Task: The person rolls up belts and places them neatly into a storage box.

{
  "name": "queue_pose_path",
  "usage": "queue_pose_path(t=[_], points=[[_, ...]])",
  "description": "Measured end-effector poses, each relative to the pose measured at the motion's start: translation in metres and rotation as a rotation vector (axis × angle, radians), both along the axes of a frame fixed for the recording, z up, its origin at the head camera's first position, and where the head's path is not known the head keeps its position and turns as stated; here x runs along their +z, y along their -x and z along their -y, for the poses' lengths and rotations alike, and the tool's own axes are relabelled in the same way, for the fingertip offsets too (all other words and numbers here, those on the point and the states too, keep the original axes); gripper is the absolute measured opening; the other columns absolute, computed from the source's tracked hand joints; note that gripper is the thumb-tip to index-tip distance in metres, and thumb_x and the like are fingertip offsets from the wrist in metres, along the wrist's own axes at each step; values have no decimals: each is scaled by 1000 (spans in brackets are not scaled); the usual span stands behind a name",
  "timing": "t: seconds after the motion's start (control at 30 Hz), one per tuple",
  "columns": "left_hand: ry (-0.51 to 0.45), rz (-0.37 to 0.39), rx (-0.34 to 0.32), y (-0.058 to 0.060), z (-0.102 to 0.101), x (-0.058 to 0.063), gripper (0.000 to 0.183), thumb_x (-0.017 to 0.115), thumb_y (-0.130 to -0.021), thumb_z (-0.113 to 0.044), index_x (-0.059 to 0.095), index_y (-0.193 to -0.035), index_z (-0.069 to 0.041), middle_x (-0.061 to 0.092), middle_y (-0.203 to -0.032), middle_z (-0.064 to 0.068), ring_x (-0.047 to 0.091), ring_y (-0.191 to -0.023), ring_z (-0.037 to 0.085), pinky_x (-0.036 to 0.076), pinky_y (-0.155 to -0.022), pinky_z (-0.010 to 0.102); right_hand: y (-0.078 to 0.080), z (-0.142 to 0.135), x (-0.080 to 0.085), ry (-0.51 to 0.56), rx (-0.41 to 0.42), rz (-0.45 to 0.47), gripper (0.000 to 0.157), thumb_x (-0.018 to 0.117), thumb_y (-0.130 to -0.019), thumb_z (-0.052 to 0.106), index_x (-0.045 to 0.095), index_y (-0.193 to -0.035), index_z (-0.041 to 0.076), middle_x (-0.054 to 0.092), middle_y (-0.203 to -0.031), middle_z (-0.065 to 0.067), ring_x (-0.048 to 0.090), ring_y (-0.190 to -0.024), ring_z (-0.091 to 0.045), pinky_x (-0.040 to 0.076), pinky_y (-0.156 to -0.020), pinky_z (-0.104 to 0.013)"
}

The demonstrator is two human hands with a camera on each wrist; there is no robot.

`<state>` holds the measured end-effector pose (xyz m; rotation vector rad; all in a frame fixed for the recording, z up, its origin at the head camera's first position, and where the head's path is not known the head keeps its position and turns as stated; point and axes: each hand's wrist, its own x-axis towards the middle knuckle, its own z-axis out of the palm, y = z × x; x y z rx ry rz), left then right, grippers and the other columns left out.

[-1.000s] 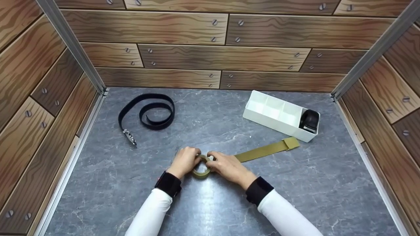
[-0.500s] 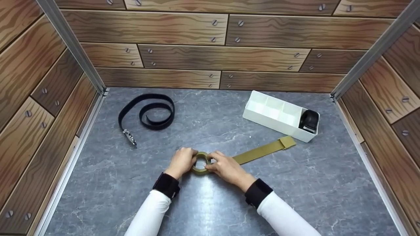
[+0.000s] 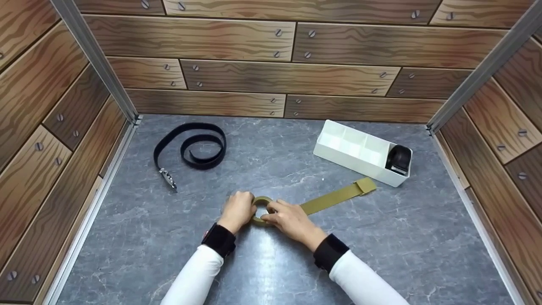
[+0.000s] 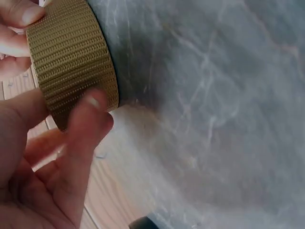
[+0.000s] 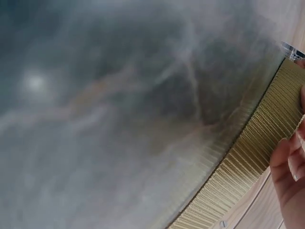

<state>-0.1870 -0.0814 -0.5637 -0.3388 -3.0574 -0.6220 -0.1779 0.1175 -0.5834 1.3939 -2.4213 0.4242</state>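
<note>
A grey marble-patterned work surface [image 3: 262, 169] is supporting a loosely coiled black belt [image 3: 207, 163], a partly rolled olive webbing belt [image 3: 332, 199] and a white four-compartment tray [image 3: 353, 165].

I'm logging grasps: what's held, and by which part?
A flat olive woven fabric belt, by its coiled section: left hand and right hand grip opposite sides.

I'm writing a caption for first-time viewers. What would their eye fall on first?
Probably the olive belt, partly coiled into a ring between the left hand and right hand at lower centre. Then come the black belt, loosely spiralled at the back left, and the white tray at the back right, with a black object in its end compartment.
</note>
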Motion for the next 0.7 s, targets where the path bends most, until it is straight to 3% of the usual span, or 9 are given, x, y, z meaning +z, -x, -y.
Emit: queue_pose_path(t=[0.23,0.47,0.57,0.7], points=[[17,17,-97,4,2,-2,19,69,-85,-10,62,-68,-14,69,-78,8,66,-71,31,50,-61,44,2,-6,9,-169,-13,34,21,63,-93,16,72,-111,23,60,-109,2,54,-87,-17,47,-58,-28],[43,-26,-227,4,1,-5,14,68,-87,-11,65,-74,-17,69,-80,5,66,-75,28,50,-62,44,5,-7,10,-168,35,81,14,72,-86,18,76,-99,22,62,-106,3,55,-93,-16,50,-63,-28],[27,-40,-199,1,0,-7,5,68,-86,-11,69,-81,-14,68,-80,6,67,-76,29,51,-63,45,3,-5,9,-176,29,90,9,75,-85,21,74,-93,22,59,-99,3,52,-86,-17,47,-60,-28],[-23,-25,-114,-2,0,-8,1,69,-83,-11,69,-82,-12,69,-79,6,67,-74,30,51,-64,46,1,-1,9,-184,2,102,8,78,-82,23,73,-89,21,57,-93,3,48,-80,-18,43,-58,-27]])
